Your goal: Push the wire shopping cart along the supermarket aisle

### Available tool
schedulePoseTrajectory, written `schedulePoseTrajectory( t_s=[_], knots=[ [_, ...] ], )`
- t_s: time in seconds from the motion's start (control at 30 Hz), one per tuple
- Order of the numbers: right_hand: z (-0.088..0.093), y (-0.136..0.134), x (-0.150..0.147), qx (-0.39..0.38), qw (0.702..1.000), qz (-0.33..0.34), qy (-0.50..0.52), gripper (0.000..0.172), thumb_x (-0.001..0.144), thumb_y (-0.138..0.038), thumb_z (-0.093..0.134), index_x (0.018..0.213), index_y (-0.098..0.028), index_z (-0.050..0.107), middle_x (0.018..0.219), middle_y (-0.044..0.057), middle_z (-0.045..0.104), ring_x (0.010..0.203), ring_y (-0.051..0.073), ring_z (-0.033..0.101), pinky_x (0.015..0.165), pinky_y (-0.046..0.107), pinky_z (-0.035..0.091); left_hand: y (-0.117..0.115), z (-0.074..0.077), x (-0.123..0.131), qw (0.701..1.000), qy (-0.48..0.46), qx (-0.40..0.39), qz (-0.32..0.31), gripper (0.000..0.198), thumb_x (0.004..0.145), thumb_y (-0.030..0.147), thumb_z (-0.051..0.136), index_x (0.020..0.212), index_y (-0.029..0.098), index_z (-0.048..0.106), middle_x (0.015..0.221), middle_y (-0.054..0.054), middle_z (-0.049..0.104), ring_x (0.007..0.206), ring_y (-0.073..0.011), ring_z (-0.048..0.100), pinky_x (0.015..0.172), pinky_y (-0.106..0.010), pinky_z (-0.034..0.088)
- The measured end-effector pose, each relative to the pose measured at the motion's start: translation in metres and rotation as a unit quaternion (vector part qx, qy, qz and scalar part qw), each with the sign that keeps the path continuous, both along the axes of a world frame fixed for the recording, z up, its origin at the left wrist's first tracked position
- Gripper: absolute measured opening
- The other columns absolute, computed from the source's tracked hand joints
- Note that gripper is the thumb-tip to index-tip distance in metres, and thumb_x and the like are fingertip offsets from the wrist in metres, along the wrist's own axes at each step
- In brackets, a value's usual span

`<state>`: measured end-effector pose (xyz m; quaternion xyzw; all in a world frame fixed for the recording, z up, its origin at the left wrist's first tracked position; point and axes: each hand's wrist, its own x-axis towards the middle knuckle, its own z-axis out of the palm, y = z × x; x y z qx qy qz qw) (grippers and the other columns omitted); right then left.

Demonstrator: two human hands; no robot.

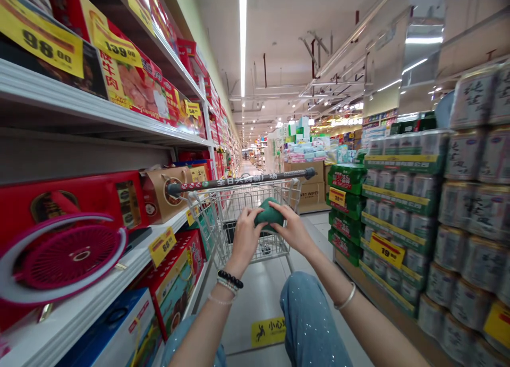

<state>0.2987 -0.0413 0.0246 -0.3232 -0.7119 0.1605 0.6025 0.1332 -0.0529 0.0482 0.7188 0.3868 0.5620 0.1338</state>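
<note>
A small dark green bundle (269, 214), soft-looking and rounded, is held up between both hands in front of the shopping cart (223, 202). My left hand (246, 230) grips its left side, fingers over the top and thumb below. On the right side, my right hand (294, 229) pinches it the same way. What the bundle is exactly, I cannot make out. The cart's dark handle bar (243, 180) runs across just above and behind the hands. Bracelets circle both wrists.
At left, a shelf (159, 245) holds gift boxes and a magenta fan (75, 253). Stacked can packs (398, 197) line the right side, with green cartons (346, 213) beside them. Cardboard boxes (311, 189) stand beyond the cart. A yellow floor sign (269, 332) lies between my knees.
</note>
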Motion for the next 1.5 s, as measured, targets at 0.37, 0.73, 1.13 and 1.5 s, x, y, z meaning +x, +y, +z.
schedulePoseTrajectory(
  t_s=[0.37, 0.73, 1.13, 1.5],
  knots=[
    [0.014, -0.014, 0.0, -0.109, 0.966, 0.161, 0.171, 0.058, 0.064, -0.033, 0.081, 0.116, -0.029, 0.055, 0.105, 0.002, 0.064, 0.095, 0.02, 0.061, 0.088, 0.035, 0.049, -0.001, 0.007, 0.001, 0.987, -0.05, -0.066, -0.139, 0.025, 0.084, 0.035, 0.062, 0.103, 0.022, 0.053, 0.085, 0.002, 0.057, 0.08, -0.0159, 0.055, 0.078, -0.029, 0.045],
    [0.024, 0.002, 0.002, -0.148, 0.89, 0.158, 0.4, 0.044, 0.049, -0.026, 0.089, 0.085, -0.019, 0.065, 0.08, 0.0, 0.072, 0.075, 0.015, 0.065, 0.074, 0.027, 0.05, 0.008, 0.016, 0.023, 0.977, -0.119, -0.044, -0.171, 0.034, 0.086, 0.047, 0.059, 0.112, 0.026, 0.059, 0.11, -0.003, 0.061, 0.075, -0.0138, 0.061, 0.06, -0.027, 0.053],
    [0.031, 0.011, -0.017, -0.162, 0.792, 0.34, 0.481, 0.037, 0.075, -0.051, 0.074, 0.098, -0.023, 0.073, 0.103, 0.003, 0.076, 0.103, 0.022, 0.068, 0.097, 0.04, 0.053, 0.032, 0.029, 0.064, 0.96, -0.173, -0.018, -0.222, 0.061, 0.065, 0.029, 0.08, 0.123, 0.022, 0.064, 0.13, -0.01, 0.06, 0.117, -0.0252, 0.06, 0.101, -0.04, 0.049],
    [0.05, 0.016, -0.002, -0.028, 0.838, 0.171, 0.517, 0.043, 0.064, -0.039, 0.085, 0.099, -0.018, 0.071, 0.107, 0.006, 0.075, 0.102, 0.02, 0.069, 0.098, 0.036, 0.053, 0.045, 0.037, 0.084, 0.984, -0.098, 0.085, -0.12, 0.052, 0.075, 0.024, 0.071, 0.126, 0.029, 0.064, 0.135, -0.007, 0.051, 0.126, -0.0242, 0.052, 0.106, -0.039, 0.046]
  ],
)
